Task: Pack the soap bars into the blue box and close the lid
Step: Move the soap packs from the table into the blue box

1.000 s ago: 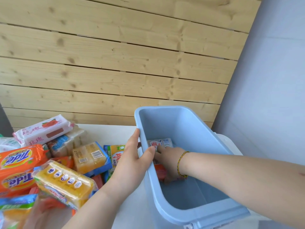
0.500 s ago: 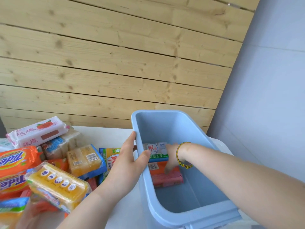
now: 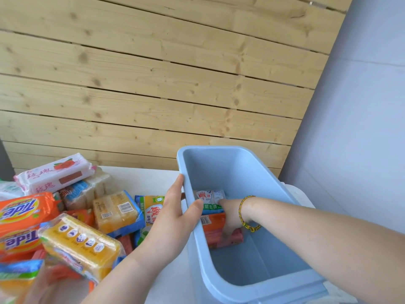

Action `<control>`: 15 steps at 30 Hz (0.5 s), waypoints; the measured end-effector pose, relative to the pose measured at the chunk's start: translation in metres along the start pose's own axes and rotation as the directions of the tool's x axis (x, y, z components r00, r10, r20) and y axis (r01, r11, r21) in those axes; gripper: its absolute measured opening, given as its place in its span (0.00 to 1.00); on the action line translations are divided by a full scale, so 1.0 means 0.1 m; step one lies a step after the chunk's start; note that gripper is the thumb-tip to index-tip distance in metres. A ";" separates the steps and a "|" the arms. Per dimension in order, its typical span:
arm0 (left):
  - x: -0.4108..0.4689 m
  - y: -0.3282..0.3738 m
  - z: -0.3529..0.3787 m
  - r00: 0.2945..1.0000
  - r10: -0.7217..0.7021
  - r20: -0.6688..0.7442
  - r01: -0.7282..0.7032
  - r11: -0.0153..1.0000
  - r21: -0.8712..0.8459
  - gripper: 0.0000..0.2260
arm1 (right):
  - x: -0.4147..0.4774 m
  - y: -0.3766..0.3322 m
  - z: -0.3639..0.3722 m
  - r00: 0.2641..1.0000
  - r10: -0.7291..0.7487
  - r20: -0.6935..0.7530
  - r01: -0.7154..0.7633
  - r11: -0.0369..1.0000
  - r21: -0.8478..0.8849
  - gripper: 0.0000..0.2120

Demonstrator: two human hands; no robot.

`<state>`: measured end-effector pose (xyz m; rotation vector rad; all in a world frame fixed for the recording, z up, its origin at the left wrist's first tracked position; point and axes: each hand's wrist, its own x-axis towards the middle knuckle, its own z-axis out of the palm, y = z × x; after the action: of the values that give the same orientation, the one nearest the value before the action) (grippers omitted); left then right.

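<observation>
Blue box (image 3: 238,172): stands open on the white table (image 3: 142,178), right of the soap pile, long side running away from you.

Inside, at the far end of the floor: two packs. A white-and-green soap bar (image 3: 210,197) lies against the left wall. An orange-red soap bar (image 3: 213,229) lies just nearer to you, touching it. The near half of the floor is bare blue.

Your right hand (image 3: 230,218) is down inside the box. The fingers point downward onto the orange-red soap bar and the thumb reaches toward the white-and-green one. The fingertips are partly hidden, so it cannot be told whether they grip the bar or only press on it. A yellow braided bracelet (image 3: 245,213) sits on that wrist.

Your left hand (image 3: 175,213) grips the box's left rim: thumb hooked over the inside, fingers closed together flat against the outer wall.

Left of the box, the pile on the table:
- a green-and-yellow pack (image 3: 151,207), just beside your left hand
- an amber bar with barcode (image 3: 116,210)
- a yellow pack (image 3: 81,244), on top, nearest you
- orange Tide packs (image 3: 19,211) at the left edge
- a white pack with a red rose (image 3: 54,174), at the back on top

Behind: pale wooden plank wall (image 3: 153,84); grey wall (image 3: 361,128) to the right.
</observation>
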<state>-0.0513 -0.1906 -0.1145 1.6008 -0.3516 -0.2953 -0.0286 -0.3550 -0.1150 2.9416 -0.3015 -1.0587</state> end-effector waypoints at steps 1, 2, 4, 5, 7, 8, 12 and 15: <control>0.00 -0.01 -0.01 1.000 -0.002 0.003 0.002 1.000 -0.001 0.28 | -0.01 -0.01 -0.02 1.000 0.016 0.027 -0.016 1.000 0.022 0.38; 0.00 -0.01 -0.01 1.000 0.000 0.004 0.000 1.000 0.004 0.28 | -0.03 -0.03 -0.05 0.998 0.030 0.052 -0.031 0.999 0.024 0.39; 0.01 0.00 -0.01 1.000 0.000 -0.015 0.000 1.000 0.016 0.28 | -0.12 -0.05 -0.15 0.997 0.066 0.044 -0.062 0.995 -0.084 0.36; 0.01 0.01 0.00 0.999 0.003 -0.034 -0.002 1.000 0.030 0.28 | -0.16 -0.04 -0.19 0.997 0.072 -0.014 -0.073 0.990 -0.119 0.33; -0.02 0.05 0.01 0.997 0.037 -0.068 -0.030 0.994 0.103 0.27 | -0.24 0.02 -0.24 0.983 0.047 -0.178 -0.067 0.992 -0.109 0.24; -0.07 0.08 -0.03 0.994 0.066 -0.083 -0.052 0.985 0.165 0.26 | -0.30 0.03 -0.28 0.964 0.022 -0.266 -0.046 0.995 -0.083 0.22; -0.29 0.07 -0.41 0.976 0.171 -0.132 -0.115 0.929 0.352 0.15 | -0.62 0.03 -0.53 0.838 -0.051 -0.543 0.153 0.978 0.144 0.13; -0.48 -0.04 -0.84 0.925 0.257 -0.281 -0.062 0.829 0.556 0.11 | -0.84 -0.23 -0.69 0.705 -0.085 -0.704 0.394 0.872 0.290 0.02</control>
<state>-0.0619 -0.0941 -0.1147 2.1211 -0.3096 0.2487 -0.0440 -0.3215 -0.0100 3.5595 -0.1219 0.1998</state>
